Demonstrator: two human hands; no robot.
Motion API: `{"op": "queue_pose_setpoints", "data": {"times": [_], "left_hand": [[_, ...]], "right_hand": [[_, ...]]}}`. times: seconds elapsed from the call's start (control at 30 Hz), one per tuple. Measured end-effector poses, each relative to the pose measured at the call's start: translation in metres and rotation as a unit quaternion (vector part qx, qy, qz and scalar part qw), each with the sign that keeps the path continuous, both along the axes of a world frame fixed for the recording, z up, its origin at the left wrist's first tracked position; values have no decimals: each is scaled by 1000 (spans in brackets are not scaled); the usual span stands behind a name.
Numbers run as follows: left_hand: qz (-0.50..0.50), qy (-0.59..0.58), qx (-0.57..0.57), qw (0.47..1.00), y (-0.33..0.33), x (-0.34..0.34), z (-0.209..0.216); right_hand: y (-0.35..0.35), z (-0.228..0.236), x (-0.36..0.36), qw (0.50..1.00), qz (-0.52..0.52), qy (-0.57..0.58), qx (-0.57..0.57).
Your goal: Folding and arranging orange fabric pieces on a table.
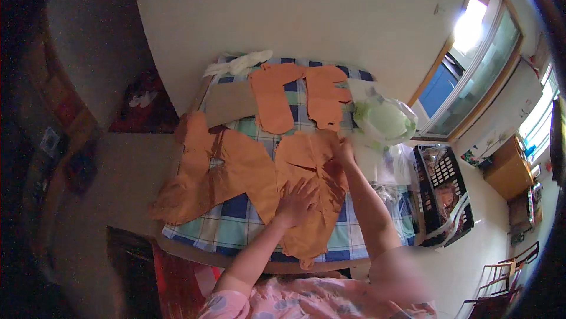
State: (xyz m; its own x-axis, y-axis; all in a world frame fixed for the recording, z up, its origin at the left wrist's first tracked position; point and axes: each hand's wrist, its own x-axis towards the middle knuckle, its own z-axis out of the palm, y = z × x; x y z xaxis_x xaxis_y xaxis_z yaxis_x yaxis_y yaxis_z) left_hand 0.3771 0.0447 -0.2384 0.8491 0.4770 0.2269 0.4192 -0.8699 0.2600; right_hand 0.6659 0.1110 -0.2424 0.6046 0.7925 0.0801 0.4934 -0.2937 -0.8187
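Observation:
Under my hands lies a large orange sheet-like piece (312, 230), creased down its middle, with a narrow tab at its near end. My left hand (296, 202) rests flat on it with fingers spread. At its upper right edge, the fingers of my right hand (343, 151) are closed on the piece. Another big orange piece (247, 160), wrinkled and irregular, spreads out to the left. Farther back are two smaller orange cut-out shapes (274, 107), (324, 98) side by side. A flat tan sheet (231, 105) sits left of them.
Everything lies on a table with a blue, green and white checked cloth (236, 216). A pale green bundle in clear plastic (383, 119) is at the right, and a black basket (421, 168) stands beyond the table's right edge. White fabric (242, 63) lies at the back left, near the wall.

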Motion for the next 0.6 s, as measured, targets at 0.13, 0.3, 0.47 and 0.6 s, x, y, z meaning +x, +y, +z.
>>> {"op": "queue_pose_setpoints", "data": {"times": [0.13,0.3,0.47,0.6], "left_hand": [[7,-5,-4,1000,0,-2,-2],[14,-7,17,1000,0,-4,1],[23,-17,-1,1000,-2,-5,8],[-6,6,-17,1000,-3,-2,16]], "right_hand": [[-7,-2,-45,973,-27,228,13],[-29,39,-109,983,32,71,165],[-31,39,-117,954,210,-6,213],[-35,6,-75,984,-12,119,134]]}}
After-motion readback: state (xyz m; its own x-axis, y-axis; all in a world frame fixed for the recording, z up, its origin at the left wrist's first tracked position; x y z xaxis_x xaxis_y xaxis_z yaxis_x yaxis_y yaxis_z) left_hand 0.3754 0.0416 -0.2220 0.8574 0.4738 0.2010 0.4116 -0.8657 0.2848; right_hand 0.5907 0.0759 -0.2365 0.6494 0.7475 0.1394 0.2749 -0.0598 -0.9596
